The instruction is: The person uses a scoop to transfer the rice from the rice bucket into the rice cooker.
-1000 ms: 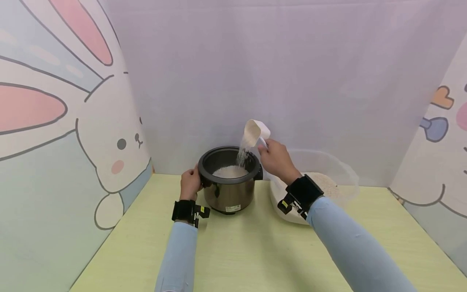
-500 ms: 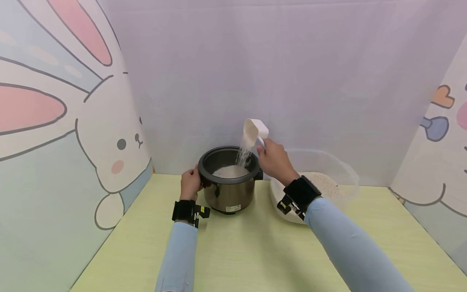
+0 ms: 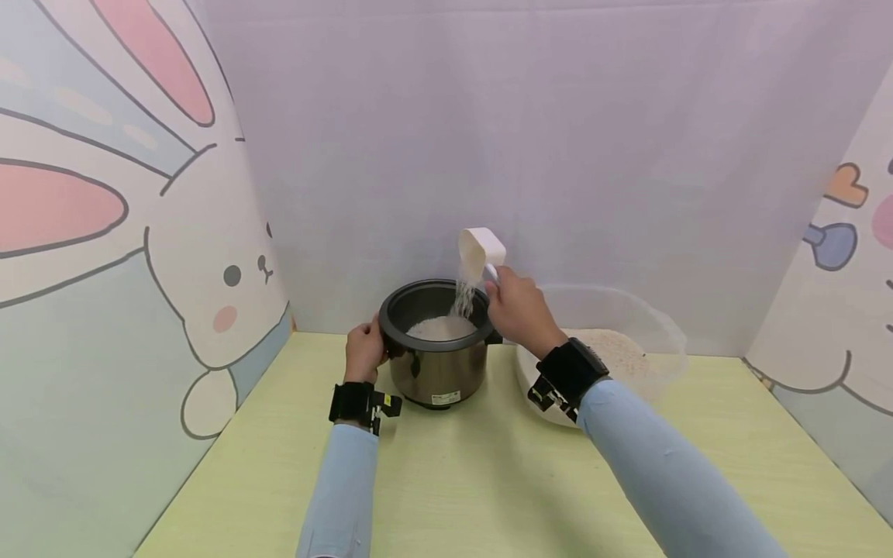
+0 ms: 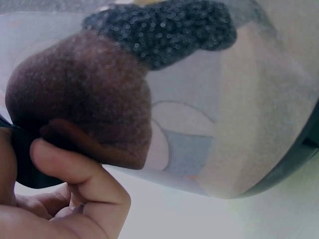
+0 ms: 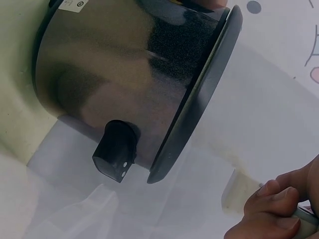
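Observation:
A dark, glossy rice cooker [image 3: 441, 373] stands lidless on the table, with white rice [image 3: 441, 328] inside. My left hand [image 3: 363, 353] grips its left side handle; in the left wrist view thumb and fingers curl around that black handle [image 4: 30, 169]. Above the cooker's right rim, my right hand [image 3: 523, 311] holds a white measuring scoop [image 3: 491, 246] by its handle. The scoop is tilted left, and a stream of rice falls from it into the cooker. The right wrist view shows the scoop [image 5: 233, 195] partly hidden behind the fingers.
A clear plastic tub [image 3: 671, 333] holding more rice [image 3: 617, 350] stands right of the cooker, partly behind my right forearm. The cooker's other handle [image 5: 115, 149] juts toward it. A pale curtain [image 3: 391, 155] closes off the back; printed panels [image 3: 91, 372] flank the pale green table [image 3: 446, 480].
My right hand and the scoop have shifted slightly left over the cooker, rice pouring throughout. The left hand and cooker have stayed in place.

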A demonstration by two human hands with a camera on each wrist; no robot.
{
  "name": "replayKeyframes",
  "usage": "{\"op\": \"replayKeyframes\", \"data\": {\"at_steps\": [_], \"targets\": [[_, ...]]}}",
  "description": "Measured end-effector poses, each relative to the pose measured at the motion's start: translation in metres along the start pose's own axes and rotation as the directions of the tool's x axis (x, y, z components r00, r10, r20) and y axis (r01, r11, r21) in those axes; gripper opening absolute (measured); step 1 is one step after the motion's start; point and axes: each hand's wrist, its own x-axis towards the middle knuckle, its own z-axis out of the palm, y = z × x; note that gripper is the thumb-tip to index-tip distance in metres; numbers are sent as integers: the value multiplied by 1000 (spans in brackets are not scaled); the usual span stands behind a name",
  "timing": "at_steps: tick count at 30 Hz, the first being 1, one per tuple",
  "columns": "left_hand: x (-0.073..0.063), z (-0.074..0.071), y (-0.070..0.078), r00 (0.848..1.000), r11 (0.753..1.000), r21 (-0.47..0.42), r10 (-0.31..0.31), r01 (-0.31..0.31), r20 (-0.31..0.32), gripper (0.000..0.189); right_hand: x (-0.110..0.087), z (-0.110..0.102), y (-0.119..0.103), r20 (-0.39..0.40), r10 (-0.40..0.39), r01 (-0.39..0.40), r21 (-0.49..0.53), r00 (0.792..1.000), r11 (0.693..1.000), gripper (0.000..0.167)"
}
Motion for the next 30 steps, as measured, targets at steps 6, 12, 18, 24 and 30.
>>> {"op": "replayKeyframes", "data": {"at_steps": [6,12,18,24,30], "targets": [[0,-1,0,1000,1000,7,2,-2,5,43,0,3,-5,8,-16,16,-33,1000,999,29],[1,-1,-1,1000,1000,8,0,0,-1,42,-1,4,-11,10,-36,37,-49,999,998,29],[1,-1,-2,1000,1000,8,8,-8,-3,41,-1,5,-12,12,-59,60,-75,998,995,26],[0,-1,-1,1000,1000,11,19,-19,-2,42,-2,7,-13,15,-76,78,-108,997,991,27],[-2,-1,0,1000,1000,13,20,-20,9,43,-2,9,-14,38,-89,94,-146,995,985,26]]}}
